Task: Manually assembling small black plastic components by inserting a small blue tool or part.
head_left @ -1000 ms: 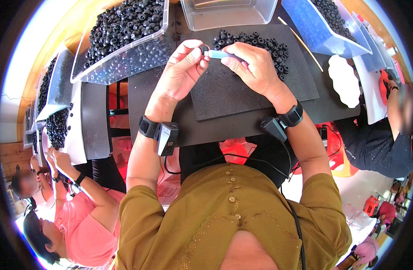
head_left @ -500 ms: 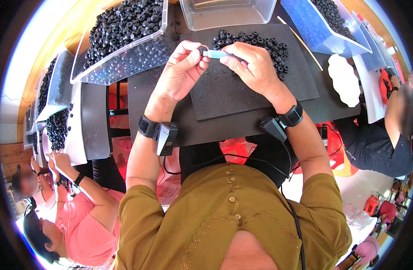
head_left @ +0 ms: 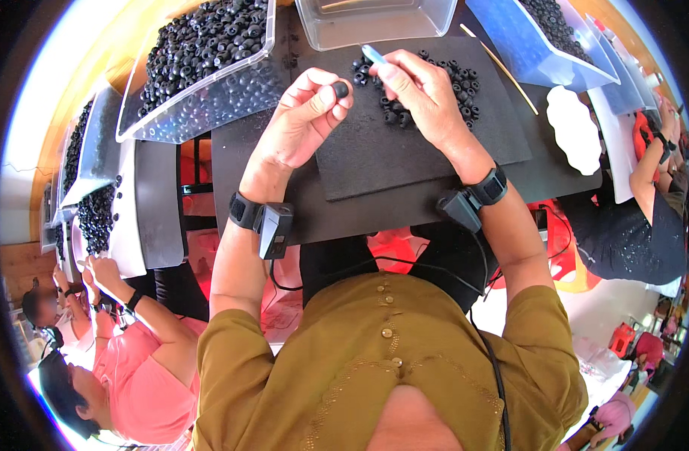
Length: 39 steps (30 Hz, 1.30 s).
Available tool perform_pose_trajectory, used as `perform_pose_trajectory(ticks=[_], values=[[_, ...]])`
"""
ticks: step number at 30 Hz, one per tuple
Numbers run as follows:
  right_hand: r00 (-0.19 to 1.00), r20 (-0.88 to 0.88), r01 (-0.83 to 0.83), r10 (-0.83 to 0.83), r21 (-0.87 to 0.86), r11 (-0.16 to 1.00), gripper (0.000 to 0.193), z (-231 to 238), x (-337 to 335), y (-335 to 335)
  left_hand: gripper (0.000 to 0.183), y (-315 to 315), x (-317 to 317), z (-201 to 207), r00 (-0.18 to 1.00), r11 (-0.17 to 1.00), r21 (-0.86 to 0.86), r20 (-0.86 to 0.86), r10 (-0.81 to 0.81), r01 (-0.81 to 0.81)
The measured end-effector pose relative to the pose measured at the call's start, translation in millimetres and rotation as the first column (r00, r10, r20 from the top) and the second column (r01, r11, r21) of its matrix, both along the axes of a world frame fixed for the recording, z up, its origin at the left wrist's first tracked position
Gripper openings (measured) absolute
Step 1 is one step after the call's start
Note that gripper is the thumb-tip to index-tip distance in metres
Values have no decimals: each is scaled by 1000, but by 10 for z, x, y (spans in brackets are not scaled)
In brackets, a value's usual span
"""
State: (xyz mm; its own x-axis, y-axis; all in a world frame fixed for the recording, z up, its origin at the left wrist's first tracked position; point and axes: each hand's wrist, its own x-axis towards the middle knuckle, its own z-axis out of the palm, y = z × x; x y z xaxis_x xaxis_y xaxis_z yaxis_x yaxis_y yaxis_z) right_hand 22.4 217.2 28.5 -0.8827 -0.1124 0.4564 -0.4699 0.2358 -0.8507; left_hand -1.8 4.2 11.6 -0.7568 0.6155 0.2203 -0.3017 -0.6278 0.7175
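My left hand [head_left: 305,119] is raised over the left edge of a dark mat [head_left: 374,161], pinching a single round black bead [head_left: 340,89] between thumb and fingertips. The bead's smooth side shows. To its right, my right hand [head_left: 427,98] is closed round a slim light-blue tool [head_left: 372,55], whose end points up and left. Its kind I cannot make out. Tool and bead are apart. Under and beyond my right hand lies a loose pile of black beads [head_left: 465,89] with holes, partly hidden by the fingers.
A clear tub [head_left: 209,83] heaped with black beads stands at the far left, beside another clear tub [head_left: 374,30]. On the right are a bluish bin [head_left: 540,49] of beads, a thin wooden stick [head_left: 510,74] and a white scalloped piece [head_left: 574,131]. Co-workers sit on both sides.
The light-blue tool has come away from the bead as my right hand turned its end upward. The bead has rotated slightly in my left fingers. The co-worker's arm at right has moved.
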Motion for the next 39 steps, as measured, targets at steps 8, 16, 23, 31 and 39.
perform_pose_trajectory(ticks=[8, 16, 23, 31, 39], values=[[985, 66, -157, 158, -18, 987, 32, 28, 58, -46, 14, 82, 42, -73, 1000, 994, -105, -7, -9, 8], [941, 166, -278, 295, -114, 954, 21, 5, 65, 30, 11, 101, 136, -8, 1000, 984, -179, -15, -10, 7], [954, 201, -183, 223, -197, 963, 23, 44, 54, 78, 7, -140, 56, 666, 764, 748, -379, -593, 256, -545], [994, 109, 4, 17, -186, 982, 23, 17, -3, 53, 28, -577, -687, 1206, 60, 113, -42, -986, 158, -993], [991, 15, 132, -131, -173, 976, 20, 20, -2, 102, 21, 377, 270, 243, 184, 489, -265, -961, -207, -831]])
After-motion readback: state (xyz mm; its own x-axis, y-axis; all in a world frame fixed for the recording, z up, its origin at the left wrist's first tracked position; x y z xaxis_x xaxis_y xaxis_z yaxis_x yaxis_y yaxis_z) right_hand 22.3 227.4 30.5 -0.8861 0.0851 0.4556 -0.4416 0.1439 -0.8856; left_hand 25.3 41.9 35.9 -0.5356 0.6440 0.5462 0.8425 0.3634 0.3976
